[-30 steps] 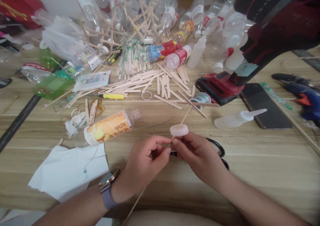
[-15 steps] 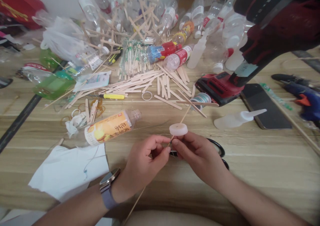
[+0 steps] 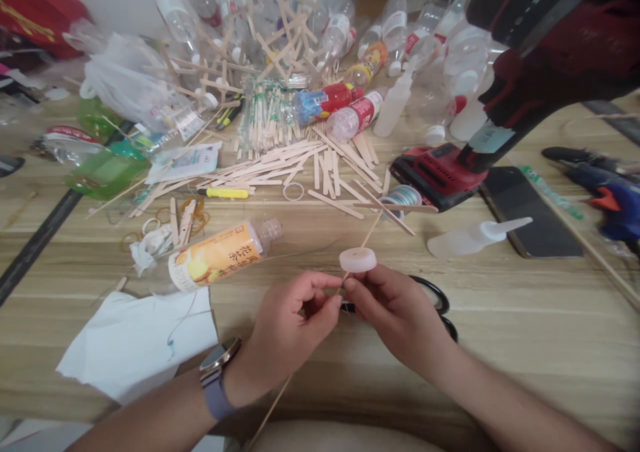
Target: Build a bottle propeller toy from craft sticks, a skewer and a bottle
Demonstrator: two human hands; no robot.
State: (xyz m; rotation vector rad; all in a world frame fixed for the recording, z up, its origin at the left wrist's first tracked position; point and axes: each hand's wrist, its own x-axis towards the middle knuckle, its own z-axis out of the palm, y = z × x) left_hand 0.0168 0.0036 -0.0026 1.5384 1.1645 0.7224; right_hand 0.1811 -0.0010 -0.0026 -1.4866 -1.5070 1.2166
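A thin wooden stick [image 3: 275, 402] slants up from my lap, passing between my hands and a round white plastic cap [image 3: 357, 260]. My left hand [image 3: 295, 312] is closed on the stick below the cap, thumb and forefinger pinched together. Beside it, my right hand [image 3: 400, 305] pinches the stick just under the cap, its fingers partly hidden. A small dark spot, too small to name, shows at the fingertips. Crossed flat wooden sticks [image 3: 395, 213] appear at the stick's upper end; I cannot tell if they are joined. Under my right hand lie black-handled scissors [image 3: 443, 299].
An orange-labelled bottle [image 3: 215, 259] and white paper [image 3: 135, 345] lie left. Loose craft sticks [image 3: 280, 162] and plastic bottles fill the back. To the right are a red-and-black power tool [image 3: 440, 172], a glue bottle [image 3: 465, 240], a phone [image 3: 535, 219] and a blue glue gun [image 3: 613, 199].
Almost nothing differs. The cap and the fingers have shifted very slightly; both hands keep the same grip.
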